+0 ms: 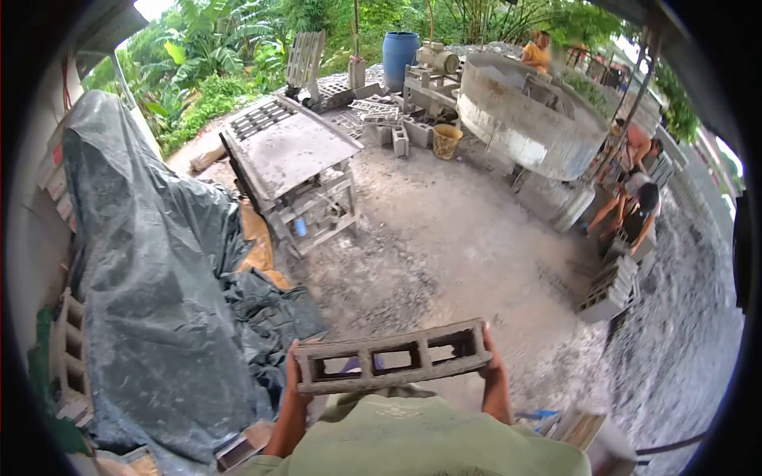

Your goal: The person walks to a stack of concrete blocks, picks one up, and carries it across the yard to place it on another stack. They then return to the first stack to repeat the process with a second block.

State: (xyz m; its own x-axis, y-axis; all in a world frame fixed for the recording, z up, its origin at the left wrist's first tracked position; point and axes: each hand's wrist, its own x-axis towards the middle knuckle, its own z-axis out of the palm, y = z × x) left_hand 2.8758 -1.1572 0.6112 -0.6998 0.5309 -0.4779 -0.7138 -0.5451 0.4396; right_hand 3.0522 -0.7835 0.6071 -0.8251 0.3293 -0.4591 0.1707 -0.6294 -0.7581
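Centrally, a three-cell hollow concrete block point(424, 358) is held between the left hand point(294, 376) and right hand point(494, 362), each pressed against one end wall. Heavy, rigid, brittle behaviour should be expected; hold is best taken at both ends.

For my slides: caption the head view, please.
Left hand and right hand hold a three-hole block by its ends.

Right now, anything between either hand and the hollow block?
Nothing visible. The left hand and right hand are against opposite ends of the hollow block. The green shirt shows just below it in the head view; can't tell whether they touch.
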